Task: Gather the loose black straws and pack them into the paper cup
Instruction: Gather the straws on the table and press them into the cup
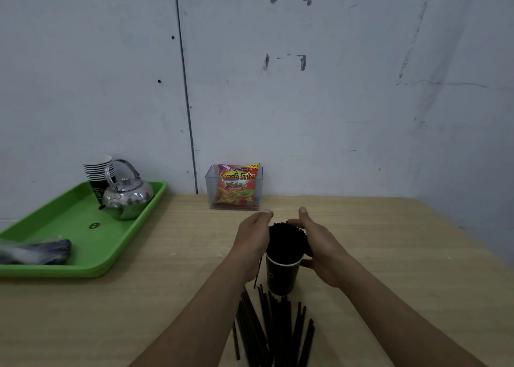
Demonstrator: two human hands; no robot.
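A dark paper cup [281, 277] stands upright on the wooden table [389, 255], holding a thick bundle of black straws [286, 243] that rises above its rim. My left hand [254, 238] presses the bundle's left side and my right hand [319, 244] its right side, fingers curved around it. One straw [258, 272] leans outside the cup under my left hand. Several loose black straws [274, 330] lie fanned on the table in front of the cup, between my forearms.
A green tray [69, 222] at the left carries a steel kettle [126, 197], a stack of paper cups [98, 172] and a dark plastic-wrapped bundle [36, 251]. A clear box with a red snack bag [236, 188] stands against the wall.
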